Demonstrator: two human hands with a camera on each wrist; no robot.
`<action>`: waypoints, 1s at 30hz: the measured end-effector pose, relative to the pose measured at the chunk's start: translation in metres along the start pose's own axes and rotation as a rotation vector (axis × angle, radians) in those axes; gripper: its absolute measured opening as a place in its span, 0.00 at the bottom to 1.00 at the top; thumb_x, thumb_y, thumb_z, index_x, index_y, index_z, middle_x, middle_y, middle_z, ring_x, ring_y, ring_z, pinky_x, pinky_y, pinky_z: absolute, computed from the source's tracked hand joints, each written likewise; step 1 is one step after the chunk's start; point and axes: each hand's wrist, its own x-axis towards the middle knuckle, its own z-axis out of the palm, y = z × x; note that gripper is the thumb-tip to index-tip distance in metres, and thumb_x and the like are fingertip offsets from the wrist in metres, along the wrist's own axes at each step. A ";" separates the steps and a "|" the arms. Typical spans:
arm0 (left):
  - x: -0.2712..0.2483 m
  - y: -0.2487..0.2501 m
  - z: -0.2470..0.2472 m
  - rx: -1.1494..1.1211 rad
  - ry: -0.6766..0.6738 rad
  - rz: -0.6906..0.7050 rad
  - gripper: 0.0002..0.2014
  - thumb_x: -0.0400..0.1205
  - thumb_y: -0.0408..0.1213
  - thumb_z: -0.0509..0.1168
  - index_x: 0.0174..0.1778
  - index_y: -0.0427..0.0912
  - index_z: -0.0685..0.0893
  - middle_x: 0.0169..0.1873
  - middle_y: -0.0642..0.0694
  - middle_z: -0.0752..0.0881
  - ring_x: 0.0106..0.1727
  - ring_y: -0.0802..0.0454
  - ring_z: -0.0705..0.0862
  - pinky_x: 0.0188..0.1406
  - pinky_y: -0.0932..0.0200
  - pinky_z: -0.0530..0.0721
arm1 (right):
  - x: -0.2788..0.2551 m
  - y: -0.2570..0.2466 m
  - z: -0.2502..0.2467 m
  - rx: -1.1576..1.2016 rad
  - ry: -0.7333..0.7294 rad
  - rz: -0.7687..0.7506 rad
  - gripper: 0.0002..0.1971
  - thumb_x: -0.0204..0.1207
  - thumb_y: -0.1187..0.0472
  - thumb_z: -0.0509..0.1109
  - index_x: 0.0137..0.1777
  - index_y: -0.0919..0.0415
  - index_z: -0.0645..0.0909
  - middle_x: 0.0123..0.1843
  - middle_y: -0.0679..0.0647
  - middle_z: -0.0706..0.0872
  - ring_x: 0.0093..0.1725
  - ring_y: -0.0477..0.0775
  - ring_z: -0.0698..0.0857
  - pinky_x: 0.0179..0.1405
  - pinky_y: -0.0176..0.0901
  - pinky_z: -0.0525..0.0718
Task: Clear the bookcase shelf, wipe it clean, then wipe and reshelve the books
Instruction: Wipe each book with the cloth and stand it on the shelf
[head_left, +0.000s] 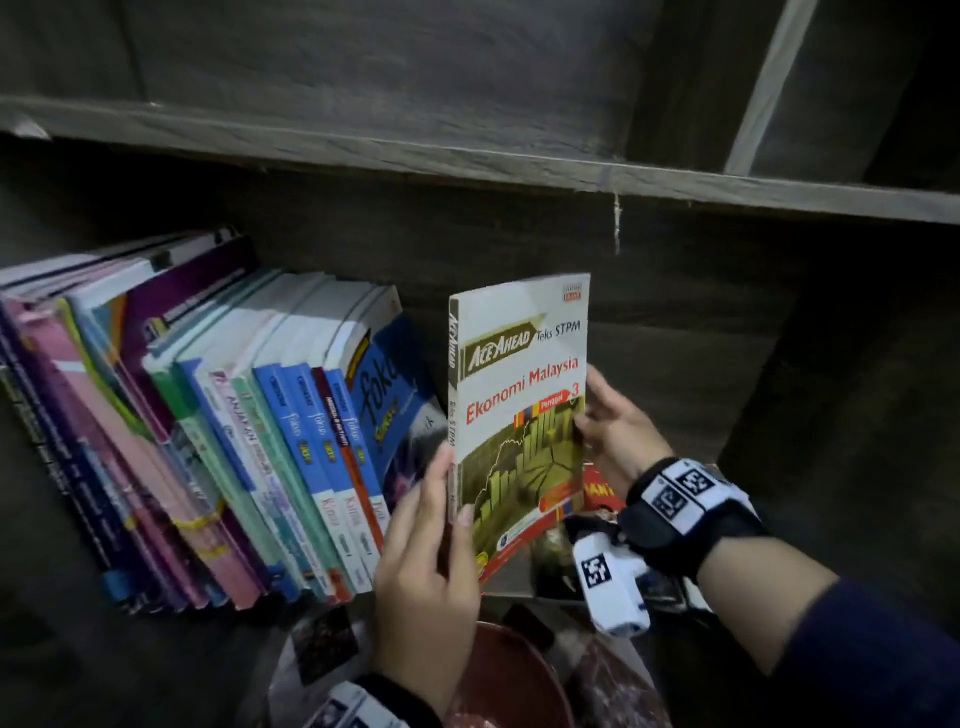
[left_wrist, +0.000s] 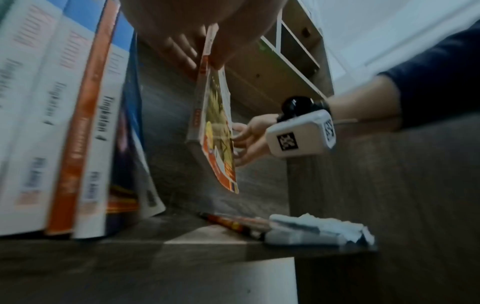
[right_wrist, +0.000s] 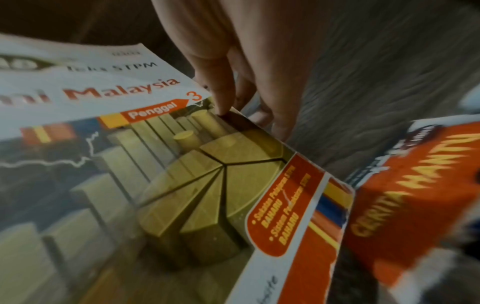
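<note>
I hold the Ekonomi Malaysia book (head_left: 519, 410) upright above the dark wooden shelf (left_wrist: 182, 230), to the right of a leaning row of books (head_left: 218, 441). My left hand (head_left: 431, 551) grips its spine near the bottom, thumb on the cover and fingers behind. My right hand (head_left: 613, 431) pinches the book's right edge, thumb on the front cover (right_wrist: 223, 107), fingers behind. In the left wrist view the book (left_wrist: 218, 127) hangs clear of the shelf board. A red book, Cerita Hantu (right_wrist: 415, 185), lies flat on the shelf under my right wrist, next to a crumpled white cloth (left_wrist: 319, 228).
The board of the shelf above (head_left: 467, 156) runs just over the held book. A bookcase side panel (head_left: 831, 364) closes the bay at the right. Below the shelf sit a reddish round bowl (head_left: 509, 680) and dark patterned items, dim and hard to make out.
</note>
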 end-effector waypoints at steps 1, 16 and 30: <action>0.001 -0.005 -0.002 0.090 0.023 0.092 0.33 0.82 0.29 0.66 0.80 0.57 0.67 0.67 0.67 0.75 0.63 0.61 0.81 0.63 0.68 0.79 | 0.011 -0.002 0.012 -0.031 0.002 -0.016 0.31 0.81 0.78 0.57 0.70 0.41 0.78 0.61 0.54 0.87 0.56 0.53 0.88 0.42 0.46 0.86; 0.004 -0.082 -0.029 0.786 0.017 0.257 0.47 0.70 0.58 0.74 0.78 0.41 0.61 0.58 0.39 0.70 0.54 0.44 0.73 0.48 0.38 0.80 | 0.041 0.042 0.125 -0.843 0.026 -0.123 0.41 0.73 0.51 0.76 0.82 0.38 0.58 0.77 0.62 0.62 0.74 0.64 0.69 0.76 0.48 0.69; -0.009 -0.094 -0.035 0.835 -0.060 0.280 0.39 0.76 0.53 0.65 0.79 0.37 0.64 0.62 0.37 0.69 0.61 0.41 0.71 0.62 0.42 0.71 | 0.032 0.094 0.136 -0.538 -0.174 0.293 0.28 0.86 0.56 0.60 0.84 0.58 0.59 0.83 0.58 0.64 0.81 0.60 0.65 0.79 0.56 0.66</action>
